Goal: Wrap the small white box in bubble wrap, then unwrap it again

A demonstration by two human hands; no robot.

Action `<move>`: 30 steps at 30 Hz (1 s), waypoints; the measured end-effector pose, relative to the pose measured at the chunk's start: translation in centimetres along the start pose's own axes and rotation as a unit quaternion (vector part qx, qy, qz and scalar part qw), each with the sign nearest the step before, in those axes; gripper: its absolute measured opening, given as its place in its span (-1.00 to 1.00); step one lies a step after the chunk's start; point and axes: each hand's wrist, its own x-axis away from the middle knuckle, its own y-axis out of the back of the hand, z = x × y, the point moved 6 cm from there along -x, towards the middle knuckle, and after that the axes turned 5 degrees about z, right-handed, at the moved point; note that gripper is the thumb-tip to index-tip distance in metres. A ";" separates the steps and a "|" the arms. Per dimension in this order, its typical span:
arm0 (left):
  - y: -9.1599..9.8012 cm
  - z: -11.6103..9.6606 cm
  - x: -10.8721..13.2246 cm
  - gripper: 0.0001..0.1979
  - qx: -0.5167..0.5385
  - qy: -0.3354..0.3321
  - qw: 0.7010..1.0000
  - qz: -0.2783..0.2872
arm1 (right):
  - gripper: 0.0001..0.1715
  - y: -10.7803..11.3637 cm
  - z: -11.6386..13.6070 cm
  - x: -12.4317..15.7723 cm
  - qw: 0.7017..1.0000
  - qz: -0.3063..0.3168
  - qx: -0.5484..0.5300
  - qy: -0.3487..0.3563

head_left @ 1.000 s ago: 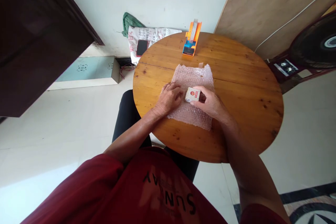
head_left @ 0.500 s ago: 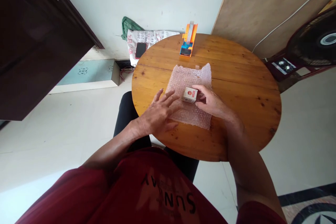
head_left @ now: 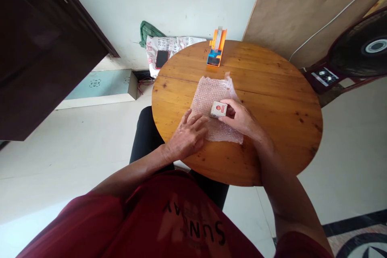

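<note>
Left hand (head_left: 187,137) palm down, fingers loosely spread, lying flat; forearm angles in from lower left. Right hand (head_left: 240,119) curled, thumb and fingertips pinched in grip, wrist low; forearm reaches forward from lower right.

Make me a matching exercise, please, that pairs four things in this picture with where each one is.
Things:
1. small box
2. bubble wrap
3. orange tape dispenser
4. left hand

Places:
A. at the far edge of the round table
B. held by the fingers of the right hand
C. spread on the table beneath the box
D. resting on the wrap's near left edge

Pairs: 1-B, 2-C, 3-A, 4-D.
</note>
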 end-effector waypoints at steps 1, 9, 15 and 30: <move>0.1 -0.2 0.2 -0.80 0.007 -0.008 1.000 0.003 | -0.45 0.0 0.0 0.0 1.000 0.000 0.001 0.000; 0.9 -0.1 1.2 -0.86 -0.032 -0.026 0.997 0.059 | -0.42 -0.1 -0.3 0.0 1.000 0.020 -0.015 -0.009; 0.3 0.0 -0.3 -0.82 -0.089 -0.075 0.990 0.082 | -0.37 0.0 -0.2 0.0 1.000 0.016 -0.010 -0.006; 3.6 4.6 -6.4 -0.85 0.081 0.102 0.990 -0.058 | -0.39 1.9 0.3 0.6 0.981 0.062 -0.178 -0.048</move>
